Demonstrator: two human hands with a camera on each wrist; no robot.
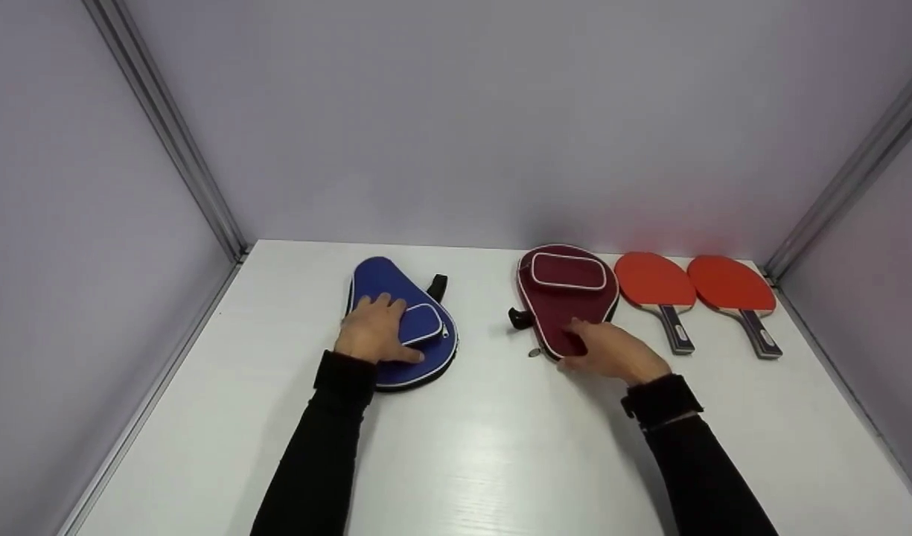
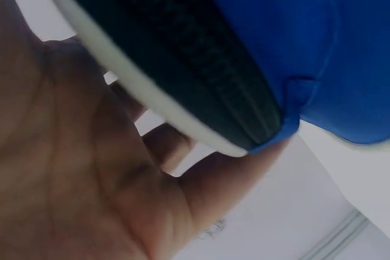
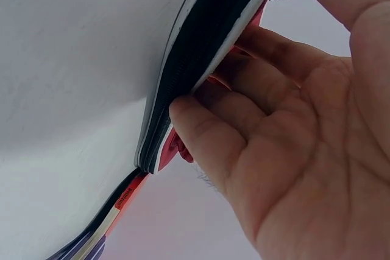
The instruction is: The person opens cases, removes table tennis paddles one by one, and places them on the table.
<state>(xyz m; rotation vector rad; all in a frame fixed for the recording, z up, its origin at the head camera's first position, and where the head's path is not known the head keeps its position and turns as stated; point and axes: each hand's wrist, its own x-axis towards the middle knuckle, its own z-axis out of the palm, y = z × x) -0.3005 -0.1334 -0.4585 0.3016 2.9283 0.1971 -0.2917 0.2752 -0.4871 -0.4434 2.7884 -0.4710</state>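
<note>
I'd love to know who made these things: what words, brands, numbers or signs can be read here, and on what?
Nothing can be read with certainty.
Paddle edge, right wrist view: small characters on a red band, too small and blurred.
Left paddle and right paddle: pale handle marks, too small.
Blue case, dark red case: no lettering visible.

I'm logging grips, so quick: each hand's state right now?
Left hand: open, resting on the blue case.
Right hand: touching the dark red case; whether it grips cannot be told.
</note>
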